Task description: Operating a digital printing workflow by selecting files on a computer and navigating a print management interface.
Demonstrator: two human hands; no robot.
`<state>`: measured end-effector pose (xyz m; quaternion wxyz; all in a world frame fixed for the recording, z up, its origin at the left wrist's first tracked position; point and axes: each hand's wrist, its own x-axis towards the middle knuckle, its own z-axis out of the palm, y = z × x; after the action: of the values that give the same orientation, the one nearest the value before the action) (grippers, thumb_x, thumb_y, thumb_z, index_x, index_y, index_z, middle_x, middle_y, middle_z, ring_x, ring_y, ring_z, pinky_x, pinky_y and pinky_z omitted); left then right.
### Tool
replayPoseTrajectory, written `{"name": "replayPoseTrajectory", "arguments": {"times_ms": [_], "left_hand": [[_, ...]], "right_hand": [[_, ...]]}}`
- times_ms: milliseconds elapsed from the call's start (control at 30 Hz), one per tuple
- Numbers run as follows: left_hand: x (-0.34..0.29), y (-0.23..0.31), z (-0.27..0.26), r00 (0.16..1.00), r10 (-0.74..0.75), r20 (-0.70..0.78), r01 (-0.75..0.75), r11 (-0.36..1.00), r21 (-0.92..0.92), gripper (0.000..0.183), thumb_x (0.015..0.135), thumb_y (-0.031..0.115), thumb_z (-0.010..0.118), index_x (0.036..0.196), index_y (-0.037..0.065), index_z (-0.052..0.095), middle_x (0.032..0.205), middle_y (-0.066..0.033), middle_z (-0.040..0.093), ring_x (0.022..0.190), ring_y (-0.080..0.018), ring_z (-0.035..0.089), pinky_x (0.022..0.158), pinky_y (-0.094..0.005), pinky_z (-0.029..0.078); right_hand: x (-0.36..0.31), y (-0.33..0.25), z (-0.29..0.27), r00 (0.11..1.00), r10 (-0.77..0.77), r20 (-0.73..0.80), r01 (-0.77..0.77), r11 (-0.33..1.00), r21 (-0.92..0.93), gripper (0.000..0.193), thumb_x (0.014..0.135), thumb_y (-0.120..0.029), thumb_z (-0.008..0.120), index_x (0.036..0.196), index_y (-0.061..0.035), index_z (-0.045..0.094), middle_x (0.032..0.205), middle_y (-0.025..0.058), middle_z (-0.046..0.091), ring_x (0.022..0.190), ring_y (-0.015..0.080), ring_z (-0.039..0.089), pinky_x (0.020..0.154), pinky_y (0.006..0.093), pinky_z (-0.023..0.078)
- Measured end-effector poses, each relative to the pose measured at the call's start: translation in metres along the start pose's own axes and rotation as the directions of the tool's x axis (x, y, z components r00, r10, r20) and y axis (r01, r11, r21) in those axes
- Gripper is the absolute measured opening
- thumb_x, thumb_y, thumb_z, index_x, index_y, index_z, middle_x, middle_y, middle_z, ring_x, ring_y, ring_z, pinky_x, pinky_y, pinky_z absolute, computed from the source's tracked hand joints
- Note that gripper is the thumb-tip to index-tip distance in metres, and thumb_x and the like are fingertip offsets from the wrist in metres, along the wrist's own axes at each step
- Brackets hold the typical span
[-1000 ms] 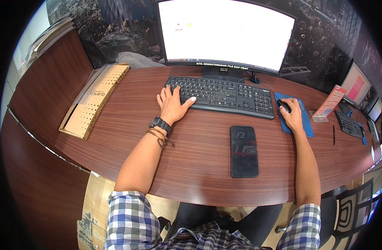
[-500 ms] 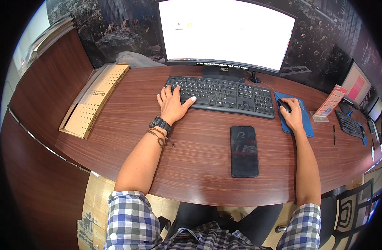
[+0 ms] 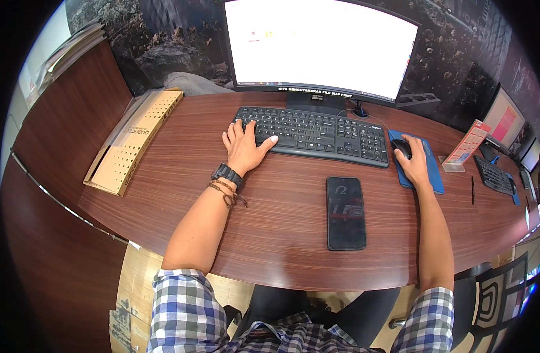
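Note:
My left hand rests with fingers spread on the left end of a black keyboard, its thumb stretched out along the near edge. A black watch and a beaded bracelet circle that wrist. At the keyboard's right, my right hand is wrapped over a black computer mouse on a blue mouse pad; the palm hides part of the mouse. Behind the keyboard stands a wide monitor with a mostly white screen. A black phone lies face up between my forearms.
A long cardboard box lies at the left, beside the wooden partition. Right of the pad stand a red-and-white card holder and a black pen. Farther right are a second keyboard and monitor.
Both hands stay in nearly the same places. On the screen, a tiny mark shows farther left than before.

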<state>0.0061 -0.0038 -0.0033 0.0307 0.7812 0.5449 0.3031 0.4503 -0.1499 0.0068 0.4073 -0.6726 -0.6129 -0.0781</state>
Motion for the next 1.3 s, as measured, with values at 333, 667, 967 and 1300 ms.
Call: {"name": "replayPoseTrajectory", "arguments": {"times_ms": [333, 667, 967, 1300], "left_hand": [[0.000, -0.001, 0.000, 1.000, -0.002, 0.005, 0.002, 1.000, 0.016, 0.091, 0.089, 0.068, 0.061, 0.144, -0.003, 0.047, 0.152, -0.0348, 0.031, 0.147, -0.0472, 0.018, 0.118, -0.0636, 0.006], [0.010, -0.012, -0.003, 0.984, -0.177, -0.032, 0.174, 0.982, -0.071, 0.091, 0.090, 0.070, 0.058, 0.149, 0.002, 0.043, 0.155, -0.0283, 0.032, 0.144, -0.0442, 0.028, 0.117, -0.0555, 0.024], [0.017, -0.007, -0.008, 0.947, -0.314, -0.067, 0.304, 0.944, -0.125, 0.097, 0.088, 0.074, 0.056, 0.148, 0.000, 0.043, 0.149, -0.0288, 0.041, 0.138, -0.0436, 0.038, 0.115, -0.0544, 0.027], [0.015, 0.006, -0.004, 0.957, 0.159, -0.242, -0.152, 0.987, 0.047, 0.061, 0.091, 0.051, 0.070, 0.126, 0.001, 0.065, 0.132, -0.0198, 0.052, 0.130, -0.0366, 0.041, 0.109, -0.0497, 0.033]], "right_hand": [[0.001, 0.000, 0.000, 1.000, 0.016, 0.025, -0.015, 1.000, -0.024, 0.052, 0.085, -0.024, 0.071, 0.132, -0.0035, 0.059, 0.127, 0.0192, 0.058, 0.119, 0.0377, 0.057, 0.101, 0.0430, 0.045], [0.001, 0.006, 0.000, 1.000, -0.018, 0.004, 0.017, 0.998, 0.056, 0.048, 0.084, -0.019, 0.068, 0.130, -0.0061, 0.062, 0.125, 0.0173, 0.059, 0.117, 0.0366, 0.058, 0.100, 0.0420, 0.046], [-0.001, 0.005, 0.002, 0.999, -0.019, 0.047, 0.017, 0.999, 0.038, 0.039, 0.085, -0.021, 0.069, 0.121, -0.0052, 0.068, 0.121, 0.0169, 0.060, 0.114, 0.0367, 0.060, 0.098, 0.0414, 0.048], [0.002, 0.008, 0.001, 1.000, 0.016, 0.014, -0.016, 1.000, 0.001, 0.037, 0.083, -0.018, 0.070, 0.117, -0.0027, 0.069, 0.119, 0.0172, 0.060, 0.114, 0.0352, 0.060, 0.099, 0.0412, 0.047]]}}
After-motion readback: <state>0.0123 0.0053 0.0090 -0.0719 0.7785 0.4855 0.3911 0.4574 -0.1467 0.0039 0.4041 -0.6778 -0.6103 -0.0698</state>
